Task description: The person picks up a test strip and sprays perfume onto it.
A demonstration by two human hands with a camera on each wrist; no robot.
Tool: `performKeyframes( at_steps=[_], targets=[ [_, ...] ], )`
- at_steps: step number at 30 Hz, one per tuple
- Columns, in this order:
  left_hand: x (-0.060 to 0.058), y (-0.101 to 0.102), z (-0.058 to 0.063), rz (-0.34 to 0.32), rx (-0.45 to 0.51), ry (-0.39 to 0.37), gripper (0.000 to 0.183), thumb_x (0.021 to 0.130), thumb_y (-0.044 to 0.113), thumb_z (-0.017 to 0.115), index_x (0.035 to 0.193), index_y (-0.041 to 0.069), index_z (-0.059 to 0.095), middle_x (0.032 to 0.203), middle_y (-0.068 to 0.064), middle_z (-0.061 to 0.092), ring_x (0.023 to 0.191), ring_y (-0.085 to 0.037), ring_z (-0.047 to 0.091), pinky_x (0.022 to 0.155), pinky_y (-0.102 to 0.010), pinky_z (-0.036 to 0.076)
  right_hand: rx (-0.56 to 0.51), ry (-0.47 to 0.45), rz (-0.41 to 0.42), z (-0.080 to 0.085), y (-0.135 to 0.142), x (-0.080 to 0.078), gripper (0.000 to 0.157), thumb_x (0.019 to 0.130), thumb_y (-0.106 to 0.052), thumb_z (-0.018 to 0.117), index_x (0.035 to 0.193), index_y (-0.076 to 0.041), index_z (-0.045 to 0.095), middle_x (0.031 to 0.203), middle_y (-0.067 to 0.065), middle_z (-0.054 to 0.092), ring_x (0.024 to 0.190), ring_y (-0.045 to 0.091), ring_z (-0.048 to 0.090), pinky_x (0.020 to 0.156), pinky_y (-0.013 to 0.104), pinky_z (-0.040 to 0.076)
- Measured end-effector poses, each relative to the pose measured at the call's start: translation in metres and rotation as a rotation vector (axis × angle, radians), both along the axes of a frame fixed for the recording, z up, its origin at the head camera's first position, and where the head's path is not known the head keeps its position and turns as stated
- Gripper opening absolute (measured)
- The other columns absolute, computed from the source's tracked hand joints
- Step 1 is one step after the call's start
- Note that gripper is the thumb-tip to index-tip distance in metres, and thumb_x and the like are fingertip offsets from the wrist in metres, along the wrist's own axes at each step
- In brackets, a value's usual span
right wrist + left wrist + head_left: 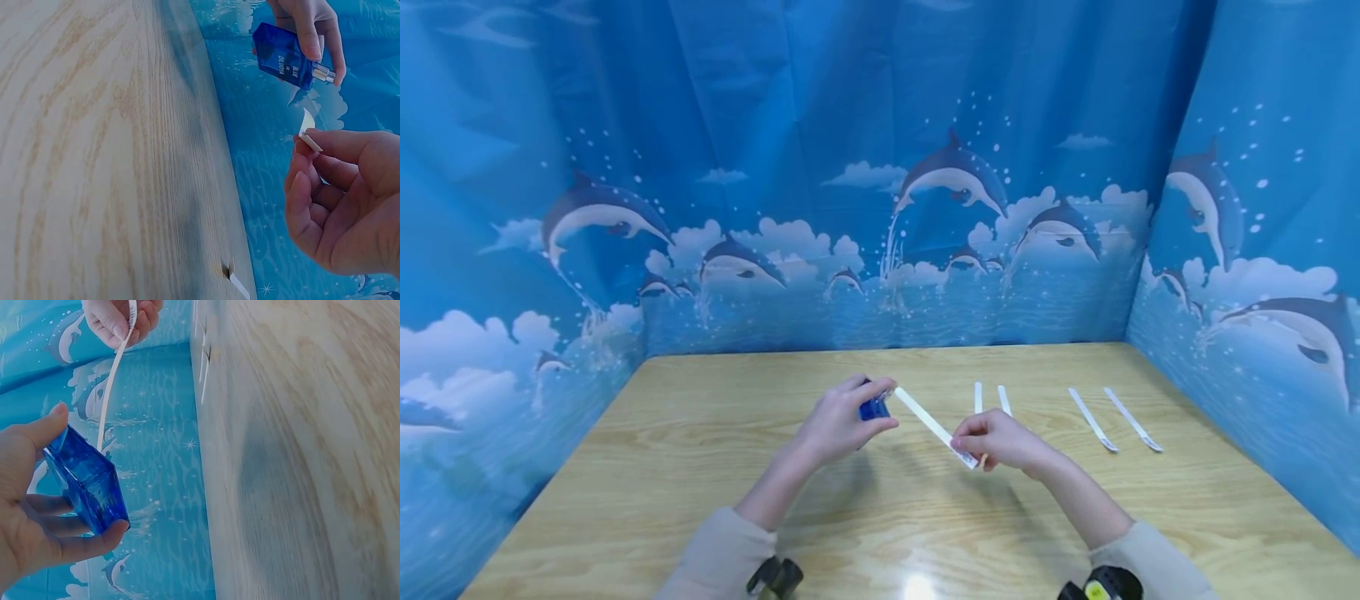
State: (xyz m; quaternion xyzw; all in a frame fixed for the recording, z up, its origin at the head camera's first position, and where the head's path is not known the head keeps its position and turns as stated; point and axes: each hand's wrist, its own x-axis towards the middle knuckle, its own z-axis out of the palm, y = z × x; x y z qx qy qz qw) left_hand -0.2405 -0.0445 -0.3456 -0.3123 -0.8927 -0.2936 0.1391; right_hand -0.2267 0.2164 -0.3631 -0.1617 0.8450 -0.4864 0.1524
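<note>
My left hand (842, 421) grips a blue glass perfume bottle (281, 56) above the table, a fingertip at its silver spray top (323, 73). Part of the lettering on the bottle shows in the right wrist view. Between thumb and fingers, my right hand (1000, 440) pinches one end of a white paper test strip (925, 415). The strip slants up and left, its free end close by the spray top in the head view. In the left wrist view the strip bends slightly along its length.
Two white strips (978, 398) lie on the wooden table (715, 433) behind my right hand, partly hidden by it. Further right lie two more strips (1093, 419) with dark marks at their near ends. A blue dolphin-print curtain (865, 317) borders the table at the back and sides.
</note>
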Motion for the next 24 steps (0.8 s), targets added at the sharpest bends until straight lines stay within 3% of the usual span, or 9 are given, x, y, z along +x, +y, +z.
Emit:
performKeyframes(
  at_steps=[8, 15, 24],
  targets=[
    [0.0005, 0.0010, 0.0006, 0.052, -0.042, 0.024, 0.045, 0.080, 0.033, 0.073, 0.121, 0.019, 0.061, 0.097, -0.004, 0.058, 0.071, -0.011, 0.052, 0.055, -0.020, 0.044, 0.008, 0.008, -0.002, 0.0013, 0.0015, 0.0009, 0.022, 0.091, -0.012, 0.057, 0.094, 0.010, 0.061, 0.065, 0.000, 0.055, 0.059, 0.012, 0.049, 0.051, 0.025, 0.043],
    [0.0002, -0.0016, -0.0010, 0.073, -0.017, -0.034, 0.050, 0.081, 0.035, 0.071, 0.127, 0.021, 0.058, 0.103, -0.005, 0.057, 0.076, -0.014, 0.054, 0.058, -0.022, 0.048, 0.015, 0.000, -0.008, 0.0023, 0.0005, 0.0027, 0.023, 0.091, -0.013, 0.058, 0.095, 0.009, 0.062, 0.066, 0.000, 0.056, 0.061, 0.013, 0.050, 0.053, 0.027, 0.045],
    [-0.0006, -0.0082, -0.0014, 0.114, 0.043, -0.087, 0.051, 0.082, 0.035, 0.071, 0.129, 0.026, 0.055, 0.123, -0.012, 0.053, 0.098, -0.029, 0.058, 0.073, -0.039, 0.054, 0.004, 0.001, -0.020, 0.0047, 0.0041, 0.0019, 0.023, 0.092, -0.015, 0.058, 0.095, 0.007, 0.063, 0.067, 0.001, 0.056, 0.061, 0.014, 0.050, 0.052, 0.029, 0.045]
  ],
)
